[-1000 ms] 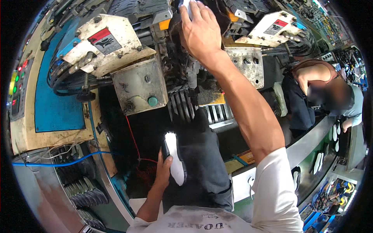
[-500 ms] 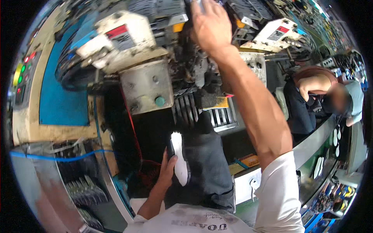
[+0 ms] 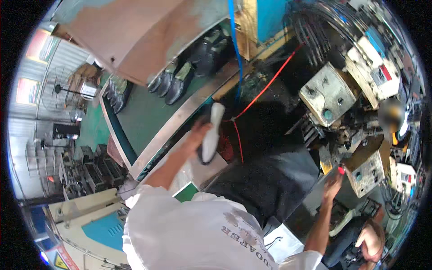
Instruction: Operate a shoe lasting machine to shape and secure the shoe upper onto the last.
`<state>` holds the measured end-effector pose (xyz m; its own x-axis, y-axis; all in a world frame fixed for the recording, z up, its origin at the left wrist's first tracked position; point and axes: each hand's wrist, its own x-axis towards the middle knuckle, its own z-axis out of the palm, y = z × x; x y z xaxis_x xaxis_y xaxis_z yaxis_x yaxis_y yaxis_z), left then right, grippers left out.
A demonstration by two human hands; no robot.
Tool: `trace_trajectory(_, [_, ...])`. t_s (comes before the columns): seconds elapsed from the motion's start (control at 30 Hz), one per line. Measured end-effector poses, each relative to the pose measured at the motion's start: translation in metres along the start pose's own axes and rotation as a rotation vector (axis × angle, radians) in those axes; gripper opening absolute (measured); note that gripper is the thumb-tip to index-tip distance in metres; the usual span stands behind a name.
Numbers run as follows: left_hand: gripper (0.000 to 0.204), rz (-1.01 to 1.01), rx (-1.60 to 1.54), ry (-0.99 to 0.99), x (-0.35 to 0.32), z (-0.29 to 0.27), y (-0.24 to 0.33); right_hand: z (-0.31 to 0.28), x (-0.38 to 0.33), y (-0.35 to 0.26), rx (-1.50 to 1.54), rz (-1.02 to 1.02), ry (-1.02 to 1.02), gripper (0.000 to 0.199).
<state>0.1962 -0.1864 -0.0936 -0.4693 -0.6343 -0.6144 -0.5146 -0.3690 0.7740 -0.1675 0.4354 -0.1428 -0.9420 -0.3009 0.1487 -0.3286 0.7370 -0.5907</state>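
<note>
My left hand (image 3: pixel 196 135) is closed around a shoe (image 3: pixel 212 133), gripping it by its side. The shoe's pale, white bottom faces up and a dark rim shows along its edge. Hand and shoe are beside the near edge of a green conveyor (image 3: pixel 148 128). Away to the right, my right hand (image 3: pixel 332 188) is close to a small red knob or button (image 3: pixel 341 170) at the machine. Its fingers are small and smeared, so whether it grips the knob cannot be made out.
Black shoes (image 3: pixel 177 83) stand in a row on the conveyor under a brown-patched metal cover (image 3: pixel 148 36). A blue hose (image 3: pixel 236 49) and red cable (image 3: pixel 270 81) hang ahead. A metal control box (image 3: pixel 330 94) stands at right; a co-worker (image 3: pixel 371 238) sits at lower right.
The view has swung left toward the conveyor. My right hand has come down from the machine's top to the red knob. The shoe in my left hand is now beside the conveyor edge.
</note>
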Motion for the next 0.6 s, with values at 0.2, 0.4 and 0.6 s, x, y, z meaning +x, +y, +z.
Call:
trace_trajectory(0.2, [0.099,-0.011,0.634,0.617,-0.01,-0.207,-0.013,0.018,-0.131,-0.032,-0.264,0.175,-0.224,0.039])
trace_trajectory(0.4, [0.111,-0.187,1.393,0.697,0.015,-0.32,-0.098,0.015,-0.124,0.009,-0.204,0.07,-0.222,0.032])
trace_trajectory(0.6, [0.117,-0.19,1.427,0.713,0.052,-0.38,-0.069,-0.015,-0.137,-0.009,0.003,0.374,-0.284,0.029])
